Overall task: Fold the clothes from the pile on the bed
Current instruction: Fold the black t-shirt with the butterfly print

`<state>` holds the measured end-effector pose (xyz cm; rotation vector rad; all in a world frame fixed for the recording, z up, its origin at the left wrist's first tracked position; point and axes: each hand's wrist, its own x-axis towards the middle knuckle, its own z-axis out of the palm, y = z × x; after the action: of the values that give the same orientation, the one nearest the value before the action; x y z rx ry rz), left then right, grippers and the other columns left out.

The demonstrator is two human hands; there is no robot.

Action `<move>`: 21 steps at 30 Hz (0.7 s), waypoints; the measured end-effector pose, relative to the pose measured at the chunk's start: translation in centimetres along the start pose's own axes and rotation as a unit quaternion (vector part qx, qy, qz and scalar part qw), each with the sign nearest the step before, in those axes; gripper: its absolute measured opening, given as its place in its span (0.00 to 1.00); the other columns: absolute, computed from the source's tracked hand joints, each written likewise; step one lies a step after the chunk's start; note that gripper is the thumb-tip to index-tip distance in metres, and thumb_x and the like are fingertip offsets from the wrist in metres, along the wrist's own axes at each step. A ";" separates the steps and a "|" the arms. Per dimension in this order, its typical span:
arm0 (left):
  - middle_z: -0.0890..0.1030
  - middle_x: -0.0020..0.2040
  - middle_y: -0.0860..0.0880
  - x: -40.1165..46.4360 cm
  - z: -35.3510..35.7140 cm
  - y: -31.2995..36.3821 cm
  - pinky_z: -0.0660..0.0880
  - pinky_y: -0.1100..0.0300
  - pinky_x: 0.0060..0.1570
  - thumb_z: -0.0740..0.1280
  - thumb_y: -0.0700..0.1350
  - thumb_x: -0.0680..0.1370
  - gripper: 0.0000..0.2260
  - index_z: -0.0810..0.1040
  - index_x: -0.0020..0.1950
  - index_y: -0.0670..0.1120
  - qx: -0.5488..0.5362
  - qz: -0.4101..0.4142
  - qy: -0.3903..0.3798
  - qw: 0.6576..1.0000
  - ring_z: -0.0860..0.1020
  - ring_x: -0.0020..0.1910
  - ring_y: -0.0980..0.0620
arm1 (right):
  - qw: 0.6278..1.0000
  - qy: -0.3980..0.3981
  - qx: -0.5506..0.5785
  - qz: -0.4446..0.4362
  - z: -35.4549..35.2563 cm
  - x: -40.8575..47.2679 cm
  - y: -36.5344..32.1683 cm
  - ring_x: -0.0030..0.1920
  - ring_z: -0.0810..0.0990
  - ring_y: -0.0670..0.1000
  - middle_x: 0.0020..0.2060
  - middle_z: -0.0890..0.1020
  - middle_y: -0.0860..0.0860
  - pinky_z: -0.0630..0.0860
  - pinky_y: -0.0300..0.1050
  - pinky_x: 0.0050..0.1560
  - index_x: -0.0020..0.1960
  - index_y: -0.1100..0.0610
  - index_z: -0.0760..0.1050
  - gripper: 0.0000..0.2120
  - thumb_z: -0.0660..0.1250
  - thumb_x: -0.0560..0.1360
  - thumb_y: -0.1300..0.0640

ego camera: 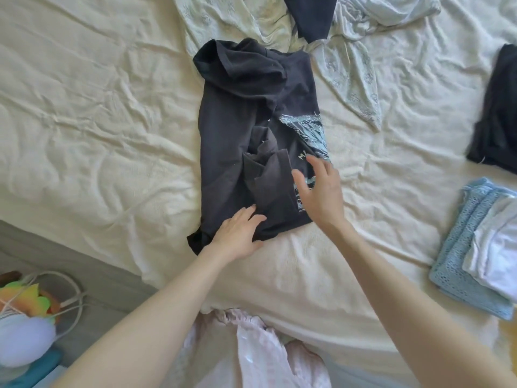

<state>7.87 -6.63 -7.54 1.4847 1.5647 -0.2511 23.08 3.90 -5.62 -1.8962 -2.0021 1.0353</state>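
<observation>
Cream sheets, all rumpled, cover the bed (98, 107) from edge to edge, and right in the middle I've got the dark T-shirt (251, 135) lying lengthwise, sides turned in, a pale blue print showing along its right edge. My left hand (237, 233) lies flat on the near hem, fingers straight and spread, pressing the cloth down. My right hand (321, 189) is just above the printed side, fingers apart and relaxed, gripping nothing. Off to the right sit a folded blue knit (461, 264) with a white garment (495, 256) on top, and a dark folded item (498, 113) beyond them. Up top, a pale patterned cloth (355, 79) sprawls loose with another dark piece (310, 15) on it
</observation>
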 end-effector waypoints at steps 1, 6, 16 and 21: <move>0.52 0.78 0.48 -0.1 -0.1 -0.2 0.58 0.50 0.72 0.63 0.49 0.79 0.25 0.60 0.75 0.50 -0.009 0.010 -0.011 1.000 0.51 0.76 0.49 | 0.999 -0.032 -0.014 0.003 0.2 1.4 -0.6 0.68 0.67 0.55 0.67 0.71 0.54 0.62 0.47 0.67 0.71 0.58 0.66 0.26 0.62 0.78 0.47; 0.50 0.78 0.55 -1.6 -0.1 -1.0 0.57 0.58 0.71 0.59 0.46 0.81 0.21 0.61 0.74 0.51 -0.064 0.038 -0.069 0.995 0.46 0.76 0.57 | 0.988 -0.105 -0.095 0.057 3.0 6.6 -4.7 0.66 0.70 0.58 0.65 0.74 0.56 0.66 0.55 0.63 0.67 0.60 0.68 0.34 0.58 0.74 0.34; 0.74 0.63 0.51 -1.9 -3.2 -1.6 0.68 0.63 0.61 0.60 0.42 0.80 0.14 0.74 0.65 0.48 -0.231 -0.022 0.180 0.956 0.72 0.63 0.53 | 0.988 -0.087 0.094 0.082 2.0 6.1 -4.9 0.49 0.75 0.52 0.46 0.80 0.52 0.66 0.41 0.47 0.53 0.56 0.76 0.12 0.58 0.75 0.63; 0.65 0.71 0.57 -2.4 -10.4 -0.9 0.68 0.61 0.61 0.61 0.46 0.80 0.20 0.63 0.72 0.56 -0.281 -0.018 0.257 0.925 0.66 0.66 0.59 | 0.978 -0.087 0.184 0.044 -3.8 3.3 -6.1 0.38 0.71 0.43 0.36 0.73 0.42 0.68 0.33 0.39 0.47 0.53 0.73 0.14 0.53 0.75 0.68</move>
<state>1.79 -1.26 -0.58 1.1030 1.8648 0.5762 19.91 8.70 -0.23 -1.7582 -1.6690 1.5214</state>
